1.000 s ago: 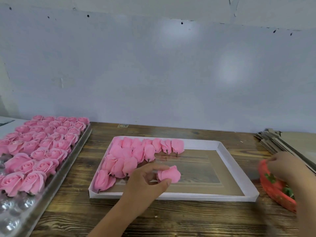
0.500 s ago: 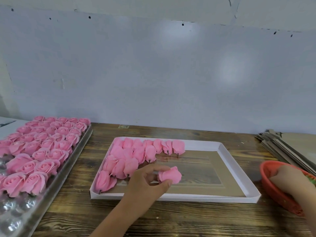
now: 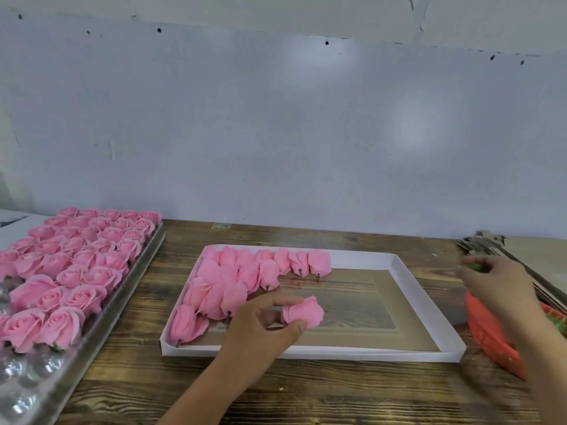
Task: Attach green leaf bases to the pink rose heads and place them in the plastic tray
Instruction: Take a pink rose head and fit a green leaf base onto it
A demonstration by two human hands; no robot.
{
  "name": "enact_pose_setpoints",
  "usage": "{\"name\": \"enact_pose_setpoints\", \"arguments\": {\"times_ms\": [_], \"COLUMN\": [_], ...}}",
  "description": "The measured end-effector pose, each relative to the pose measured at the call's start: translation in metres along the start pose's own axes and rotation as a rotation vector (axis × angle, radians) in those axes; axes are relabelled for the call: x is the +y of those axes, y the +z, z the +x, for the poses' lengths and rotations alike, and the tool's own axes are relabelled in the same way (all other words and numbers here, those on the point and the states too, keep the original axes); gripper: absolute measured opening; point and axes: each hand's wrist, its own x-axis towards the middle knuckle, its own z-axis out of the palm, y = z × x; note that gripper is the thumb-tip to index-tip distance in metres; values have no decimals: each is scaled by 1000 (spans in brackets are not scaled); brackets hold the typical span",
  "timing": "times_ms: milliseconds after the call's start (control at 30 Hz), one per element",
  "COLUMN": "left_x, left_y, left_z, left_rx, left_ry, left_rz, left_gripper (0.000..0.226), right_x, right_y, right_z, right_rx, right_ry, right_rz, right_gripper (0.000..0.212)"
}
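While pinched in left hand (image 3: 264, 325), rose head (image 3: 303, 312) risked crushing if squeezed; right hand (image 3: 497, 280) gripped green leaf base (image 3: 477, 267).

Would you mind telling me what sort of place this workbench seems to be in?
Probably a small craft workshop assembling artificial flowers: a plastic tray packed with pink rose heads, a white box of more roses, and a red basket of green parts on a wooden table.

Left hand (image 3: 260, 328) pinching; right hand (image 3: 497, 283) raised, blurred.
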Motion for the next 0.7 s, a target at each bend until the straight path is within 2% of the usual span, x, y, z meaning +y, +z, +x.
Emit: {"name": "enact_pose_setpoints", "arguments": {"times_ms": [133,233,433,600,700], "left_x": [1,1,-3,-5,-7], "left_y": [0,-1,-1,-1,0], "left_z": [0,0,1,2,3], "left_rx": [7,15,22,20,23], "left_ry": [-5,-10,-12,-13,-9], "left_rz": [-23,-33,-38,-34,-32], "left_gripper": [48,47,46,45,46], "right_x": [-33,-44,-60,-70,-72], "right_y": [27,55,103,114,116], "right_z": [-26,-41,-74,-93,-97], "right_rx": [-47,-125,-261,-326,-358], "right_ry": [-8,55,68,-7,15], "right_rz": [265,378,364,373,361], "right_gripper": [5,20,5,25,28]}}
